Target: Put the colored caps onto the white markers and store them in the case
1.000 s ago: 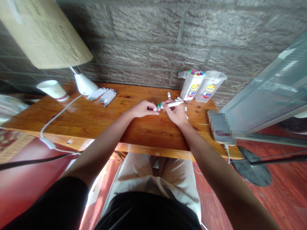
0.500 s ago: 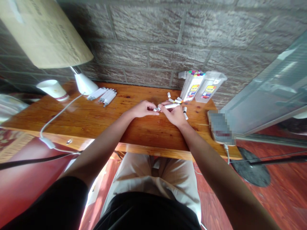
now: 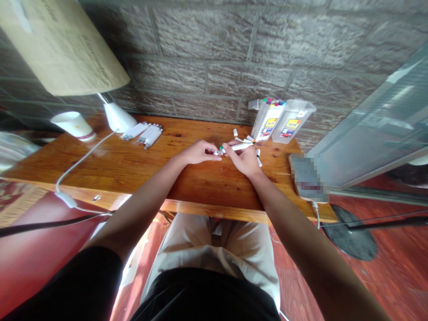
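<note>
Over the middle of the wooden desk, my left hand [image 3: 200,152] is closed, its thumb and fingers pinching a small white piece [image 3: 216,153] that looks like a marker cap. My right hand [image 3: 246,159] grips a white marker [image 3: 241,146] lying across its fingers. At that hand's thumb tip shows a green-ended white piece [image 3: 222,149], almost touching what the left fingers hold; whether it joins the marker is hidden. Loose white caps lie around the right hand, one cap [image 3: 235,132] behind it and another [image 3: 258,153] on its right.
Two clear plastic cases [image 3: 289,122] stand at the back right, one holding several colourful markers. Grey-white markers [image 3: 153,136] lie in a row at left, near a lamp [image 3: 118,118] and paper cup [image 3: 75,125]. A blurred-out device [image 3: 307,178] sits on the right edge.
The small piece at my right thumb has turned so that its green end now shows. The marker in my right hand has shifted slightly; both hands stay in place.
</note>
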`<state>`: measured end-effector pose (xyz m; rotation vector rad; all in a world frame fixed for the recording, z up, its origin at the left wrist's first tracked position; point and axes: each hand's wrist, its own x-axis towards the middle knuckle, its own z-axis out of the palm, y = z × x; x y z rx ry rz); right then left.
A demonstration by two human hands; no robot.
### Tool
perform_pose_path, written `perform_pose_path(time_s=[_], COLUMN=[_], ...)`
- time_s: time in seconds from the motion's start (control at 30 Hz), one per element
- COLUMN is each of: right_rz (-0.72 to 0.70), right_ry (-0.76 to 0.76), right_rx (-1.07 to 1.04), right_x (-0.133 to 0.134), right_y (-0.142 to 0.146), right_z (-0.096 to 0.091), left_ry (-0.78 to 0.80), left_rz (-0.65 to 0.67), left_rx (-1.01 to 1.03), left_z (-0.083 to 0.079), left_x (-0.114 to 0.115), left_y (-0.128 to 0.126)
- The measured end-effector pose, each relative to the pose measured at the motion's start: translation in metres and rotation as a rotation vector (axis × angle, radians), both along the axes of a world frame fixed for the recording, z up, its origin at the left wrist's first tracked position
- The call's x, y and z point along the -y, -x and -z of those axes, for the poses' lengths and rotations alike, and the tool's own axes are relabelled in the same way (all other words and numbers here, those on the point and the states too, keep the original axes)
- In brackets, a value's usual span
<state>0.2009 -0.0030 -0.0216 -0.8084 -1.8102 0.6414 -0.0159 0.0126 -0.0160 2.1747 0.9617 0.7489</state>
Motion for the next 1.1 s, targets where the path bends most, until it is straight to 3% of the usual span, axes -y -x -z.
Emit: perform_pose_path(time_s=[0.47, 1.1], right_rz=[-0.077, 0.053], right_ry=[-0.04, 0.005], right_rx=[0.049, 0.037], right_x=[0.001, 0.0051], right_y=[0.0024, 0.0008], right_z=[-0.0005, -0.0077], left_ry=[-0.042, -0.033], left_rz=[0.004, 0.003], left_rx=[-0.014, -0.019], left_z=[-0.0014, 0.0013], left_x=[0.0005, -0.0008], left_y=[-0.0002, 0.0014])
